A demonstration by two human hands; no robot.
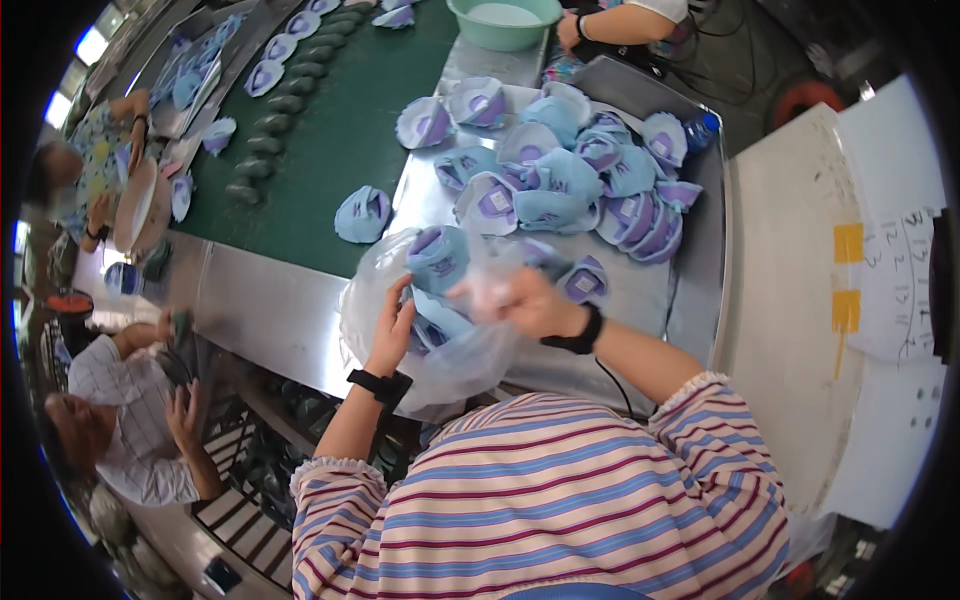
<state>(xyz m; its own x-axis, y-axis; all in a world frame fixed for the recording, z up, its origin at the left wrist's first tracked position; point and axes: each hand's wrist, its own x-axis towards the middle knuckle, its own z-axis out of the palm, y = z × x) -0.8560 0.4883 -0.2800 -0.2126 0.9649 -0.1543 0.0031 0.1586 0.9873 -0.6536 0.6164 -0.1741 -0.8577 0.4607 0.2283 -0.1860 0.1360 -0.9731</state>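
Note:
A clear plastic bag (375, 305) lies at the table's near edge in front of me, with light blue and purple shoe uppers (438, 262) in and at its mouth. My left hand (393, 328) is closed on the bag's left side, fingers beside the uppers. On the other side my right hand (540, 303) is closed on the bag's bunched film; its fingertips are smeared by motion. Just beyond the right hand lies a loose upper (584, 280). A large heap of similar uppers (560, 185) covers the metal table behind the bag.
A green conveyor belt (330, 150) runs to the left, carrying a row of dark shoe-shaped pieces (263, 145) and one blue upper (362, 214). A raised metal rim (712, 250) bounds the table at right. A green basin (503, 25) stands at the back. Co-workers sit left and far.

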